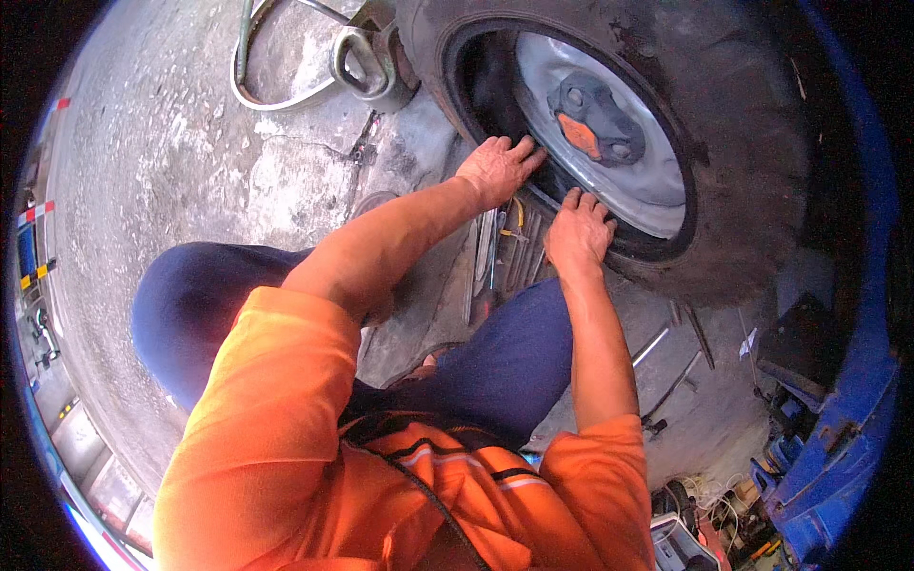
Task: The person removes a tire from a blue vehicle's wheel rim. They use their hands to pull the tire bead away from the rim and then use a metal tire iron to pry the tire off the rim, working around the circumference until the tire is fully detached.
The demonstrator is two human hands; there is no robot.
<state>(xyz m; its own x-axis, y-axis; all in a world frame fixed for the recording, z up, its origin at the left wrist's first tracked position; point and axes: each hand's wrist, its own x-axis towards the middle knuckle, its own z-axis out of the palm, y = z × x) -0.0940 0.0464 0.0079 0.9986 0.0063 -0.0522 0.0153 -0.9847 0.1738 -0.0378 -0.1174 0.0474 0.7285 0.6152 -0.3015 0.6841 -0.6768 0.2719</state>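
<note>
A large black tire (752,181) with a grey metal wheel disc (647,181) inside it fills the upper right. A dark hub piece with an orange-red patch (578,136) sits at the disc's middle. My left hand (497,173) grips the tire's near inner edge, its fingertips bent over into the dark gap beside the disc. To its right and nearer to me, my right hand (579,228) holds the same edge, fingers curled over it. The palms and thumbs are mostly hidden.
Several long metal tools (514,249) lie on the concrete floor below my hands; more metal bars (666,362) lie right of my knee. A metal piece with a looped handle (367,67) stands at top left of the tire. Blue metalwork (828,466) and cluttered cables (728,509) lie lower right.
</note>
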